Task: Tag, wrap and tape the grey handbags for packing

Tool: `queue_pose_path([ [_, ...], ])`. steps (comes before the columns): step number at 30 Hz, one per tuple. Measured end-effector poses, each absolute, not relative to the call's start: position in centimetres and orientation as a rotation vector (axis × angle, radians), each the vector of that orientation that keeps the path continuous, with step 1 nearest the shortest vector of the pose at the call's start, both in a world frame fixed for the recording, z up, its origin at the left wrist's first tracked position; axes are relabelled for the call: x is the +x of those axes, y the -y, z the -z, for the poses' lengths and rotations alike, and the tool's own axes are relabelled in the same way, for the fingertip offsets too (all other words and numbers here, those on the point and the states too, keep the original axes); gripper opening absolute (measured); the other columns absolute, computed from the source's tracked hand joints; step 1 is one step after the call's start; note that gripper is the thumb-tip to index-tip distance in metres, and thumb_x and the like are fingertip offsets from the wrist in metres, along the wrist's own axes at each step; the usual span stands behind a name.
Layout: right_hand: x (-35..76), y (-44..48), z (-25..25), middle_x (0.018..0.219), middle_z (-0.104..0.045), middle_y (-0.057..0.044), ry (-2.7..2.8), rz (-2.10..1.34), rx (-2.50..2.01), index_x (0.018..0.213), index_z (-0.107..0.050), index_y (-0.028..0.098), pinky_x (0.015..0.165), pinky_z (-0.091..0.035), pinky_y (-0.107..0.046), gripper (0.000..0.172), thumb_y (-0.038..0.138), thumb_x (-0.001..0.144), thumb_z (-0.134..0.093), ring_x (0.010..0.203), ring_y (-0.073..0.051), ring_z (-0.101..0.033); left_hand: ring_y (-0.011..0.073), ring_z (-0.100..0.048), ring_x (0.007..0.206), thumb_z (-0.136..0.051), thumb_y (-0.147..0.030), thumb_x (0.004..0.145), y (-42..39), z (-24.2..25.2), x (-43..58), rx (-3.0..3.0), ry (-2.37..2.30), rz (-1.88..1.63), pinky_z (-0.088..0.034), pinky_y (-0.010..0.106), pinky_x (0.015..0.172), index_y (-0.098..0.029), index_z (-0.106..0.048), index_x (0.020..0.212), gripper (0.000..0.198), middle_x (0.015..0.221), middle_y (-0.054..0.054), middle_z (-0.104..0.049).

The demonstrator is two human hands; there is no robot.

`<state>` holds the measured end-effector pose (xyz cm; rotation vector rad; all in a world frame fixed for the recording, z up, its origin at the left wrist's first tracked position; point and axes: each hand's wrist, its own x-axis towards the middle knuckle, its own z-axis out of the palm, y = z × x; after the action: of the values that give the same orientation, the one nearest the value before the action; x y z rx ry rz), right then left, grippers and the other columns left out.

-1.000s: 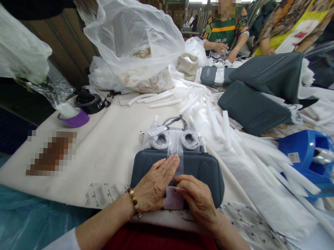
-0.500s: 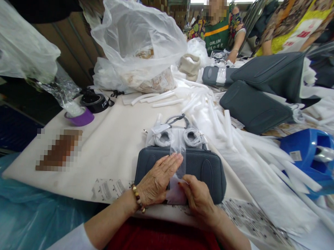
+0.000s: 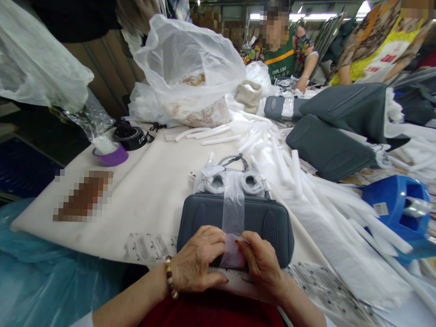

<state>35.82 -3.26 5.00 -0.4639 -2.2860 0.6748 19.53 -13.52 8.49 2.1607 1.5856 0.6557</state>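
A dark blue-grey bag point(image 3: 201, 216) lies on the table in front of me, with plastic-wrapped handle parts point(image 3: 217, 183) at its far side. A translucent strip of plastic film point(image 3: 234, 203) runs over its middle. My right hand point(image 3: 262, 262) pinches the near end of this strip between thumb and fingers. My left hand point(image 3: 201, 259) rests on the bag's near left part, fingers bent beside the strip and thumb apart along the near edge. Its fingertips are close to the film; whether they touch it, I cannot tell.
A purple tape roll point(image 3: 112, 155) and a black tape roll point(image 3: 129, 136) sit at the left. Behind stands a large clear plastic bag point(image 3: 193, 61). White foam strips point(image 3: 276, 156), grey bags point(image 3: 334, 144) and a blue tape dispenser point(image 3: 393, 200) lie rightward. Two people stand across the table.
My left hand has slid from flat on the strip toward me and now lies at the near left, fingers bent. My right hand keeps its pinch on the film.
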Motion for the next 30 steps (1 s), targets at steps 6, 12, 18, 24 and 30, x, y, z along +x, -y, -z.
queue_pose_path([
  [6,36.0,3.3,-5.1,0.056,-0.049,0.005,2.274,-0.701,-0.416,0.076,-0.047,0.022,0.045,-0.036,-0.02,0.025,0.025,0.096,-0.032,0.044,-0.01,-0.048,0.0272,-0.052,0.102,-0.073,-0.034,0.066,13.8,-6.1,20.9,2.196,-1.828,-0.673,-0.041,0.042,0.086,-0.015,-0.055,0.102,0.045,0.106,0.011,-0.06],
  [12,35.9,3.1,-5.1,0.059,-0.052,0.005,2.282,-0.739,-0.372,0.083,-0.047,0.022,0.044,-0.035,-0.019,0.022,0.025,0.097,-0.032,0.044,-0.009,-0.049,0.0318,-0.041,0.122,-0.062,-0.016,0.063,13.8,-7.3,20.3,2.26,-1.784,-0.594,-0.04,0.05,0.096,-0.013,-0.033,0.133,0.075,0.137,0.019,-0.04],
  [18,36.1,3.0,-4.9,0.056,-0.048,0.006,2.325,-0.669,-0.406,0.079,-0.046,0.022,0.045,-0.032,-0.022,0.023,0.027,0.097,-0.033,0.044,-0.01,-0.047,0.0217,-0.037,0.129,-0.036,0.001,0.074,11.0,-9.8,18.1,2.263,-1.809,-0.661,-0.035,0.041,0.106,-0.01,-0.037,0.13,0.057,0.137,0.016,-0.041],
  [24,36.1,3.1,-5.1,0.052,-0.046,0.006,2.369,-0.694,-0.408,0.074,-0.044,0.023,0.044,-0.03,-0.023,0.027,0.028,0.097,-0.031,0.042,-0.01,-0.044,0.0214,-0.055,0.106,-0.047,-0.007,0.083,7.7,-9.9,16.8,2.454,-1.811,-0.473,-0.049,0.034,0.091,-0.01,-0.051,0.117,0.034,0.126,0.013,-0.054],
  [30,36.1,3.0,-5.3,0.052,-0.048,0.005,2.386,-0.64,-0.367,0.078,-0.046,0.022,0.045,-0.032,-0.022,0.029,0.029,0.098,-0.027,0.043,-0.011,-0.047,0.0256,-0.053,0.105,-0.055,-0.015,0.083,7.4,-9.7,15.7,2.731,-1.646,-0.358,-0.048,0.038,0.087,-0.006,-0.052,0.115,0.033,0.122,0.016,-0.056],
])
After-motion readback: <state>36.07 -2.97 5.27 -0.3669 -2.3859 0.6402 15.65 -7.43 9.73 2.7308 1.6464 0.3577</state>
